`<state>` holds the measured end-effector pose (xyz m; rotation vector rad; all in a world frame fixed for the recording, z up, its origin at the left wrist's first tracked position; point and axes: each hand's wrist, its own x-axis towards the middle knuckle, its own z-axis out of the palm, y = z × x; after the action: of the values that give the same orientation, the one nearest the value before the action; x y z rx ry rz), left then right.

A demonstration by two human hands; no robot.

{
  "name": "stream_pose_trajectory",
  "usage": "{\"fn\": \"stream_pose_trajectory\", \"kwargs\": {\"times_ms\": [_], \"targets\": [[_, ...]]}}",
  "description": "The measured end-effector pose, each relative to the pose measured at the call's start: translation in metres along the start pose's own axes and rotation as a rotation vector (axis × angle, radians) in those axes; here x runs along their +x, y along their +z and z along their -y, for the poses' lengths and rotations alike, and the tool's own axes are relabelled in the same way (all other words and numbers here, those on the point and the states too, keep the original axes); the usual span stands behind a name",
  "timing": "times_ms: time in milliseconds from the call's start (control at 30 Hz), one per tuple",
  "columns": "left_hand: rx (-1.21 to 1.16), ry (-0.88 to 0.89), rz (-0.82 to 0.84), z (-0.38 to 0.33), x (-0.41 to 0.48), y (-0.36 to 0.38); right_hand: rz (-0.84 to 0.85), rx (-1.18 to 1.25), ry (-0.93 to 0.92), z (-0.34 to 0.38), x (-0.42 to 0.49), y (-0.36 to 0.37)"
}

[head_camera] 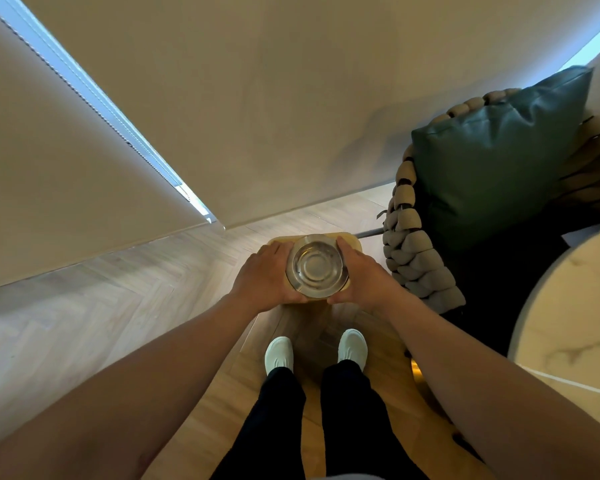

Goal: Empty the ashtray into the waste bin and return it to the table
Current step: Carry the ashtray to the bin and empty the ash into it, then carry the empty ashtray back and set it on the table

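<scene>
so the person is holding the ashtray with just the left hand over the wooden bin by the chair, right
Not quite: the head view shows both hands on the ashtray, the left hand on one side and the right hand on the other. The rest stands: it is held over the wooden bin by the chair.

Bare forearms, black trousers [281, 410], white shoes [352, 344]

Both hands [317, 275] closed, arms outstretched
</scene>
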<state>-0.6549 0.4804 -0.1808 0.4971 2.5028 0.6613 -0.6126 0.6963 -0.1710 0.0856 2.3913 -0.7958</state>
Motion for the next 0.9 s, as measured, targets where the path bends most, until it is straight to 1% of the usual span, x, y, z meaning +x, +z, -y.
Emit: {"fn": "stream_pose_trajectory", "kwargs": {"times_ms": [200, 467, 600, 700, 900], "targets": [[0.065, -0.001, 0.012, -0.018, -0.047, -0.027, -0.004, 0.017, 0.015, 0.032, -0.047, -0.009], [0.088, 0.061, 0.023, -0.033, -0.101, -0.051, -0.044, 0.063, 0.009, 0.057, -0.102, 0.002], [0.096, 0.081, 0.035, -0.032, -0.119, -0.052, -0.077, 0.058, -0.006, 0.060, -0.117, 0.017], [0.095, 0.098, 0.046, -0.030, -0.130, -0.049, -0.092, 0.099, -0.012, 0.062, -0.126, 0.030], [0.114, 0.164, 0.116, -0.032, -0.143, -0.041, -0.131, 0.154, 0.018, 0.058, -0.150, 0.054]]}}
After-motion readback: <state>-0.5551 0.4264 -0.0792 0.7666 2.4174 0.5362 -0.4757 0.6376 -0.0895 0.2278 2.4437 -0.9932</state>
